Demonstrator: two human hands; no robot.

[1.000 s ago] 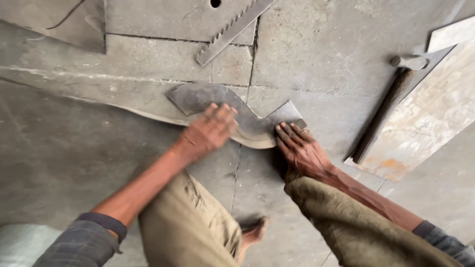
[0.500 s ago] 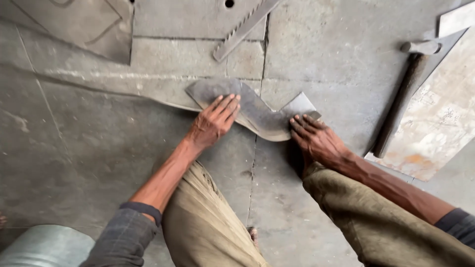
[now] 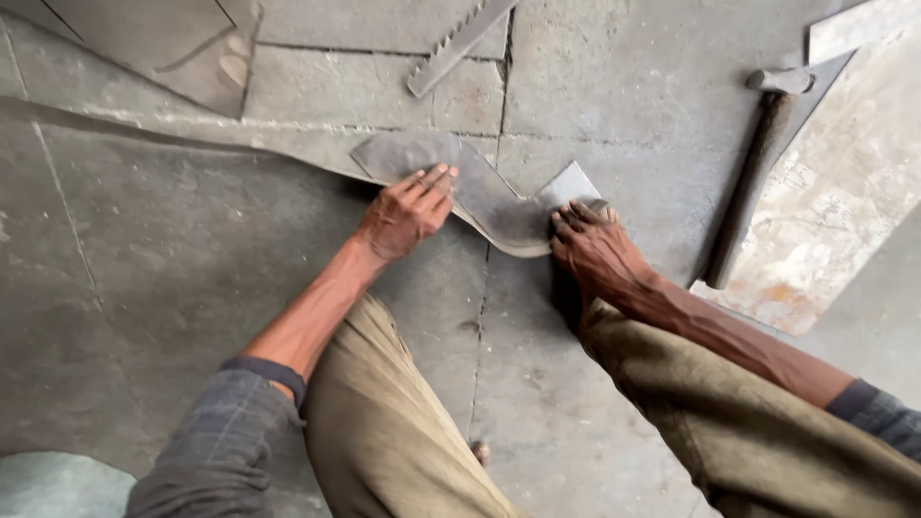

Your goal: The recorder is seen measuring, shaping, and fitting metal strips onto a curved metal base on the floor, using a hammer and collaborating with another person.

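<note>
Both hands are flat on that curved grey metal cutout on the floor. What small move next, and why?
Probably curl the left hand fingers under the curved grey metal cutout edge: both palms, right hand too, only press it flat.

Flat, dim daylight, no hard source visible. Shadows soft: a dark patch under the right hand and short ones below the left hand. No glare; brightest area is the pale sheet at right of frame. Centre reasonably sharp, mild softness and wide-angle stretch toward bottom corners. Slight compression smear on the concrete floor.
</note>
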